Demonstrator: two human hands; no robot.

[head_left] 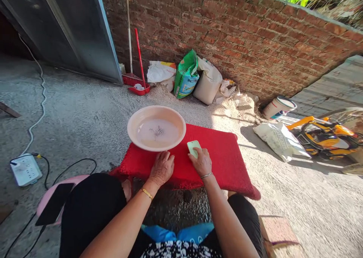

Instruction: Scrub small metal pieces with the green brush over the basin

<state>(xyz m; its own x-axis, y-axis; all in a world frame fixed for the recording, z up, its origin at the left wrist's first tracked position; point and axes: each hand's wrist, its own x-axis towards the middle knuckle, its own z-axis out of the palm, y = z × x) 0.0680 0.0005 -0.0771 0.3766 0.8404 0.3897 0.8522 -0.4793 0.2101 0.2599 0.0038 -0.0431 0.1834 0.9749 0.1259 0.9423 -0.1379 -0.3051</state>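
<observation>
Hands [202, 162], rounded green slab [193, 146], fuzzy cloth [221, 152], round basin [134, 138]

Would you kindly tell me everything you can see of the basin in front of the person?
The basin is round, wide-rimmed and pale peach-pink, apparently plastic. It sits open side up at the far left corner of the red-covered surface. Inside is cloudy liquid, with dark marks near the middle, too indistinct to identify. The left hand is right by its near rim; whether the fingertips touch it is unclear.
</observation>
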